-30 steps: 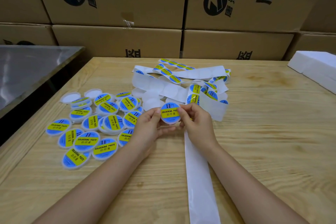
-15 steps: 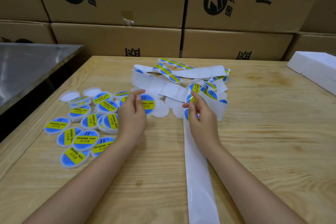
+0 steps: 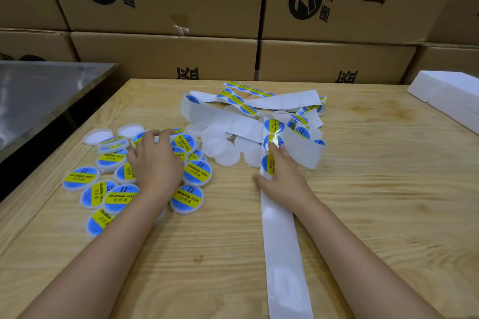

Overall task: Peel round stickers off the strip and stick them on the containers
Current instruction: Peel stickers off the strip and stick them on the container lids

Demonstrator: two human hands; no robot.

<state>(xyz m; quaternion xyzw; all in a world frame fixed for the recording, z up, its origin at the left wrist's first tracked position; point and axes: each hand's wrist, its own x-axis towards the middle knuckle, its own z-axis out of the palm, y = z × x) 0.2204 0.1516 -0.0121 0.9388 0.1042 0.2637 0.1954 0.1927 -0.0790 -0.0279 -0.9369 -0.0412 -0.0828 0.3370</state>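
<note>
R hand (image 3: pixel 283 180) lies palm down on the strip (image 3: pixel 283 254), fingers straight, nothing clenched: a released grip, pressing only. Its index fingertip (image 3: pixel 272 149) touches the middle sticker (image 3: pixel 275 137) of three blue/yellow round ones in a row on the strip. Thumb rests at the strip's left edge. Near sticker (image 3: pixel 267 163) is partly under the fingers; far sticker (image 3: pixel 274 125) sits just beyond the fingertip.

L hand (image 3: pixel 155 166) is palm down over the labelled containers (image 3: pixel 197 172), fingers bent down onto the pile's far side. Can't tell if they pinch a container or just rest on it. The labelled ones spread round & under this hand, "SOLDERING PASTE" labels up, several overlapping.

Plain white containers (image 3: pixel 224 155) lie btw the two hands, touching each other, just beside the strip's left edge. Two more white ones (image 3: pixel 99 136) sit at the pile's far left.

The strip runs from the near edge of the wooden table (image 3: pixel 375 215) up under the R hand, then into a loose tangle (image 3: pixel 285 101) w/ more stickers on it.

Behind the table: stacked cardboard boxes (image 3: pixel 166 59) w/ black print. Steel surface (image 3: pixel 39 90) at left. White foam block (image 3: pixel 445 90) on the table's far right, well apart from both hands.
</note>
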